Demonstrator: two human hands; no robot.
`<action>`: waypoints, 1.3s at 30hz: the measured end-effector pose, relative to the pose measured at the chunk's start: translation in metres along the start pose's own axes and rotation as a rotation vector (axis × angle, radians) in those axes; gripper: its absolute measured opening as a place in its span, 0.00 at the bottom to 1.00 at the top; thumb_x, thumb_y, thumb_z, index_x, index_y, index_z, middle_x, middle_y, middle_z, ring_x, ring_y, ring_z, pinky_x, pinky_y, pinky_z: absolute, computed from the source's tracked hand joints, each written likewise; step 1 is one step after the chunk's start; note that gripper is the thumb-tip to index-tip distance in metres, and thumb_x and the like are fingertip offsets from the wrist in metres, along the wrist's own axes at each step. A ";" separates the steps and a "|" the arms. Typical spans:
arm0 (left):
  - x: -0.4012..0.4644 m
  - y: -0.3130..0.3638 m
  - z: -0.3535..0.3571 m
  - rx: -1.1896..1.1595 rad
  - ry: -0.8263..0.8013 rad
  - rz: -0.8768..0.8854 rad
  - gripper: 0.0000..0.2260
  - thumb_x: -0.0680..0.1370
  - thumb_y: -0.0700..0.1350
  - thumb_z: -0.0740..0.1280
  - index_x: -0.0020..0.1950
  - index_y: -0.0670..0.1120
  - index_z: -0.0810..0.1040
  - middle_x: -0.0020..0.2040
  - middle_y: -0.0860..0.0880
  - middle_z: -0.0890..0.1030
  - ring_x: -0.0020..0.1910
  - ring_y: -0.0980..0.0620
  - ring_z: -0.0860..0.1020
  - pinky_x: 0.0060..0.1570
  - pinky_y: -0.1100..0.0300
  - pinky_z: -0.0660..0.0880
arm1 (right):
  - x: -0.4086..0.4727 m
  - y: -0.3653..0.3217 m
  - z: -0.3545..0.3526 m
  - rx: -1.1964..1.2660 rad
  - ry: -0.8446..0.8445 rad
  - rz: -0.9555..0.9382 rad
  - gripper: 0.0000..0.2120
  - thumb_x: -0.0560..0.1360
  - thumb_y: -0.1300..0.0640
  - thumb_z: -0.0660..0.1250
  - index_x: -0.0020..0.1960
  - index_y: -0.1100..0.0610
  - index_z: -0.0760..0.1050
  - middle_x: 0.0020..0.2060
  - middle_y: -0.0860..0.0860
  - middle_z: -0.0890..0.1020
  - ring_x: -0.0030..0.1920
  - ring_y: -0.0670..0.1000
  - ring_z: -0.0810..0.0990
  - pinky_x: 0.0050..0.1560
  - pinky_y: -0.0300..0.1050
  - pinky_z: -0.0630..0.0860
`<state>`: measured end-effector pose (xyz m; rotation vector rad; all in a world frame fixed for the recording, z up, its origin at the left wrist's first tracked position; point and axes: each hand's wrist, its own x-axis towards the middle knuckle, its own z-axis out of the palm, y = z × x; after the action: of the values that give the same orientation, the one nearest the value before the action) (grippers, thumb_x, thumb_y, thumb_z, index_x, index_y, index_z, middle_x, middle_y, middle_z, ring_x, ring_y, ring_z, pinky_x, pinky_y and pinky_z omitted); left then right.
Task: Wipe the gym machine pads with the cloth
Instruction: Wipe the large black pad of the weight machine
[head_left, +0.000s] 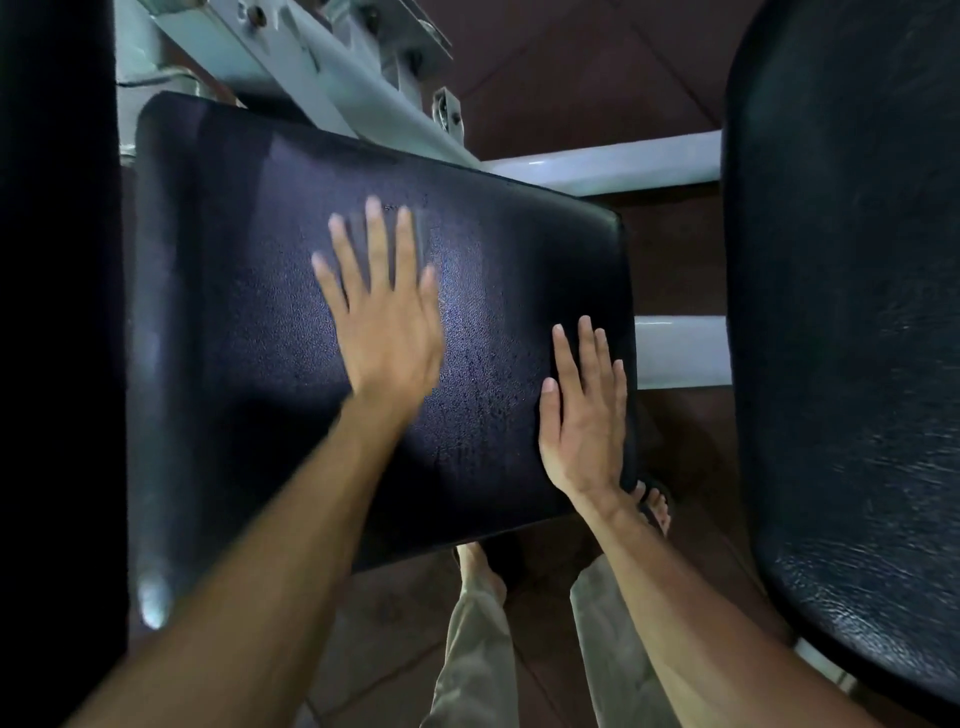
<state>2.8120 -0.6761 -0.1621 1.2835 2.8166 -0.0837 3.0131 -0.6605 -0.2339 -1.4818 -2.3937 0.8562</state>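
No cloth shows anywhere, so you risk merely smearing the damp-looking centre pad (249, 312) with bare skin; your left hand (382, 317) and right hand (584, 415) lie flat, fingers spread, gripping nothing. The pad sits directly below you, its long axis running upper-left to lower-right

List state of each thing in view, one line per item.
left hand: open, fingers spread, flat on the middle pad, motion-blurred, no cloth.
right hand: open, flat at the middle pad's right edge, no cloth.
middle pad: tilted, surface speckled, looks damp.
right pad: untouched, glossy streaks.
left pad: dark, detail cannot be told.
cloth: not visible.
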 end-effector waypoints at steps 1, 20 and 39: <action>-0.036 0.004 0.001 -0.010 -0.015 -0.003 0.25 0.85 0.54 0.43 0.82 0.49 0.45 0.83 0.46 0.45 0.81 0.38 0.43 0.77 0.41 0.40 | 0.000 0.000 -0.001 -0.001 0.002 0.003 0.25 0.83 0.51 0.49 0.80 0.50 0.54 0.80 0.51 0.53 0.81 0.50 0.48 0.80 0.54 0.48; -0.066 0.006 0.003 -0.013 -0.051 0.032 0.26 0.85 0.54 0.45 0.82 0.49 0.47 0.83 0.46 0.47 0.81 0.38 0.44 0.78 0.40 0.43 | -0.001 0.000 0.000 0.010 0.009 0.004 0.24 0.83 0.52 0.50 0.79 0.50 0.55 0.80 0.51 0.54 0.81 0.50 0.48 0.80 0.54 0.49; -0.060 0.022 0.013 -0.032 -0.056 0.077 0.25 0.85 0.55 0.44 0.82 0.50 0.47 0.83 0.46 0.47 0.81 0.38 0.42 0.77 0.43 0.37 | 0.000 0.002 0.001 0.037 0.027 -0.008 0.24 0.83 0.51 0.51 0.79 0.50 0.56 0.80 0.50 0.54 0.80 0.48 0.48 0.80 0.51 0.47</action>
<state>2.8684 -0.7074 -0.1721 1.3585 2.7077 -0.0707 3.0140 -0.6606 -0.2359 -1.4601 -2.3503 0.8676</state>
